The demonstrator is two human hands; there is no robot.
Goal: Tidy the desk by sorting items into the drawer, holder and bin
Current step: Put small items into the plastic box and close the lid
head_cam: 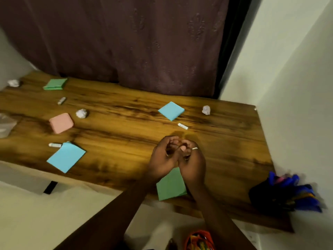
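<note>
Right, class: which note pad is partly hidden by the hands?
The green pad at the desk's near edge, behind the right hand; the other green pad lies at the far-left corner.

Table [126, 109]: glossy brown wood with dark grain, running left to right, its right end against a pale wall [288, 87]. Behind it hangs a dark plum curtain [126, 42] with faint embroidered motifs. A black vertical strip [232, 47] lies between curtain and wall. Pale floor [45, 222] below the near edge. Warm light, with a soft sheen on the wood.
</note>
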